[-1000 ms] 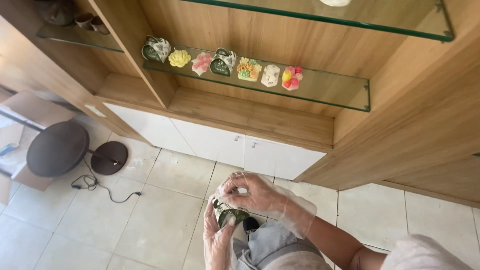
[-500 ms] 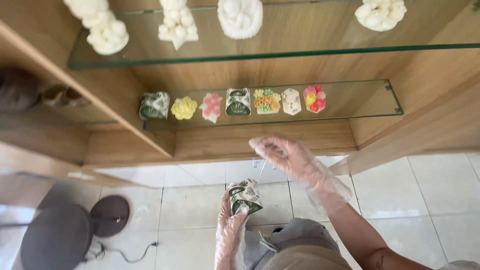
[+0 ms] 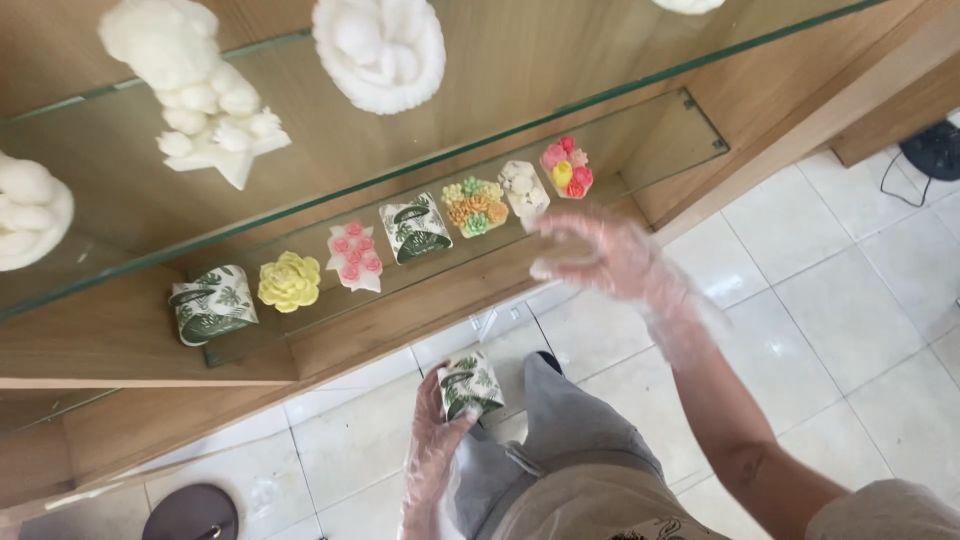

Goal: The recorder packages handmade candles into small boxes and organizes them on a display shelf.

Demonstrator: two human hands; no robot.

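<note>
My left hand, in a clear plastic glove, holds a small leaf-print box low in front of my body. My right hand, also gloved, is raised with fingers spread, empty, just below the white flower-shaped soap on the lower glass shelf. That shelf carries a row: a leaf-print box, a yellow flower soap, a pink rose piece, another leaf-print box, an orange-green flower piece and a pink-yellow flower piece.
An upper glass shelf holds white sculpted figures. Wooden cabinet walls surround the shelves. White floor tiles lie below, with a dark round object at the lower left and a black object with a cable at the right.
The view has swung closer to the shelves. My right hand has left the box and risen toward the lower shelf. My left hand still holds the box.
</note>
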